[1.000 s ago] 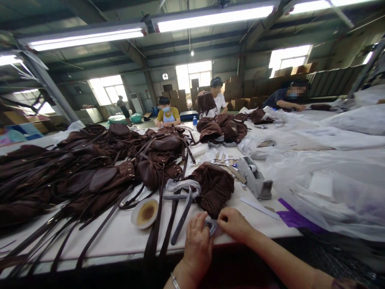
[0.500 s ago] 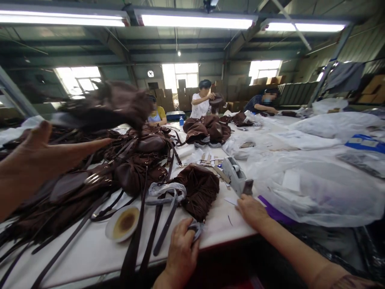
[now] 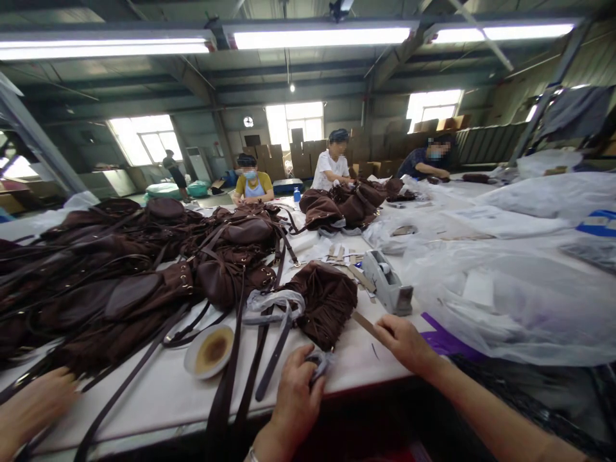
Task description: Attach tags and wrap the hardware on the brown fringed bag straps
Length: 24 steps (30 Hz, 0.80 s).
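My left hand (image 3: 294, 401) is closed around a crumpled piece of grey plastic wrap (image 3: 321, 364) at the table's front edge. Just beyond it lies a dark brown gathered bag (image 3: 330, 301), its handle wrapped in pale plastic (image 3: 276, 307). My right hand (image 3: 409, 346) pinches a narrow flat brownish strip (image 3: 366, 323) between thumb and fingers, with the strip's far end beside the bag. I cannot tell whether that strip is tape or card. Behind the right hand stands a grey tape dispenser (image 3: 389, 285).
Brown bags (image 3: 135, 292) are piled at left, where another person's hand (image 3: 41, 404) reaches in. A bowl of brownish paste (image 3: 209, 351) sits near loose straps. Card strips (image 3: 341, 255) lie by the dispenser. Clear plastic bags (image 3: 505, 301) cover the right. Several co-workers are beyond.
My right hand has drawn back from the tape dispenser and now shows a strip. The other person's hand dropped to the lower left; the bag blurred in mid-air is no longer there.
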Each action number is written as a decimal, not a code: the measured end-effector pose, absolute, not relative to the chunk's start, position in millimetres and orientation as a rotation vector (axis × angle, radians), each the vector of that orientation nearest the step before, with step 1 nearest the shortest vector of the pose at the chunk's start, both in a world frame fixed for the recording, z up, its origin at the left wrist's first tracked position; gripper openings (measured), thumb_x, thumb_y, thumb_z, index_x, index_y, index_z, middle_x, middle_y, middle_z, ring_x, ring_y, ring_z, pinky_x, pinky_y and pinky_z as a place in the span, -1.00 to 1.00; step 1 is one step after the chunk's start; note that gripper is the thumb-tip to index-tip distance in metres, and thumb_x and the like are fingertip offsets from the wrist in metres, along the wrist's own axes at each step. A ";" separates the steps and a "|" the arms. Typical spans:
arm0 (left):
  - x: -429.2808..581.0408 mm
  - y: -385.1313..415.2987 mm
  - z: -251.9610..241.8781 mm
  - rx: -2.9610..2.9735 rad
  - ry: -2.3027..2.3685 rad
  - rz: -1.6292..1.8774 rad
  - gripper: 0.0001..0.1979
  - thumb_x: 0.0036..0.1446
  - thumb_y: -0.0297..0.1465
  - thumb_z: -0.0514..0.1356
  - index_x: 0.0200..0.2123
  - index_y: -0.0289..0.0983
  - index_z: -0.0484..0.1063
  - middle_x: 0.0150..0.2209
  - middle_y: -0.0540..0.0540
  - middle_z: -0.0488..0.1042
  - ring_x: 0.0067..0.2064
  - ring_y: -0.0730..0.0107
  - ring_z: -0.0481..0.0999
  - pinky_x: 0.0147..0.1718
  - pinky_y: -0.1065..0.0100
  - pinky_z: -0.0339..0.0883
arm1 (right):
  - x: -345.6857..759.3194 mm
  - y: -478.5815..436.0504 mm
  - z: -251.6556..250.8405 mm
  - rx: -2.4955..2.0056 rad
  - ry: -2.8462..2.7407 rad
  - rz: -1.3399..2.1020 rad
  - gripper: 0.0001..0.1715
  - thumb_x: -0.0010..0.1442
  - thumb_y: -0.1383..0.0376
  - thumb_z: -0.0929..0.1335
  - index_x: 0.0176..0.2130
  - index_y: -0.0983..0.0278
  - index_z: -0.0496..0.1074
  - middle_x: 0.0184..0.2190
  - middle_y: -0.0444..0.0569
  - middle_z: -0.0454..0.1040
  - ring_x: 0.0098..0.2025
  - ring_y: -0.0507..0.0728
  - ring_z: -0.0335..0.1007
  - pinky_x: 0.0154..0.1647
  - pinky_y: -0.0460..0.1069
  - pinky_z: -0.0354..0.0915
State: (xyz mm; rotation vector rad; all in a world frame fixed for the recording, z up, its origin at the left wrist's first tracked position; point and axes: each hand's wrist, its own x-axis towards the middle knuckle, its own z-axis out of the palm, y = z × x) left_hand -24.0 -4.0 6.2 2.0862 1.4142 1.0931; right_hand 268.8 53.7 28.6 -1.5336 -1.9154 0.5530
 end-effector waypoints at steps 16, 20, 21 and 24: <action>-21.6 13.2 51.0 0.452 1.067 0.963 -0.78 -0.01 -0.34 0.46 -0.39 -0.30 0.51 -0.38 -0.08 0.54 -0.41 0.50 0.52 -0.46 0.54 0.43 | 188.6 -1.9 35.9 -1.433 -1.908 0.845 -0.73 0.20 0.22 0.27 -0.51 0.22 0.36 -0.56 -0.10 0.42 -0.48 0.09 0.28 -0.43 -0.02 0.09; -18.4 10.2 48.3 0.454 1.061 0.978 -0.79 -0.01 -0.35 0.46 -0.38 -0.29 0.51 -0.35 -0.09 0.55 -0.36 0.47 0.54 -0.42 0.54 0.44 | 181.7 -3.3 32.9 -1.459 -1.977 0.776 -0.72 0.23 0.25 0.26 -0.51 0.22 0.35 -0.56 -0.09 0.44 -0.48 0.09 0.31 -0.42 -0.02 0.08; -17.7 9.6 47.3 0.465 1.063 0.980 -0.77 -0.02 -0.33 0.46 -0.39 -0.29 0.50 -0.34 -0.09 0.55 -0.34 0.46 0.55 -0.40 0.53 0.45 | 180.1 -3.3 32.2 -1.467 -1.966 0.786 -0.72 0.23 0.25 0.27 -0.50 0.22 0.35 -0.55 -0.09 0.44 -0.48 0.09 0.32 -0.43 -0.02 0.09; -17.4 9.3 44.1 0.536 1.093 0.978 -0.72 -0.06 -0.26 0.48 -0.40 -0.30 0.51 -0.34 -0.11 0.55 -0.31 0.42 0.55 -0.36 0.49 0.46 | 180.8 -0.2 30.4 -1.471 -1.951 0.831 -0.73 0.23 0.26 0.28 -0.49 0.22 0.37 -0.54 -0.09 0.46 -0.47 0.09 0.33 -0.43 -0.03 0.10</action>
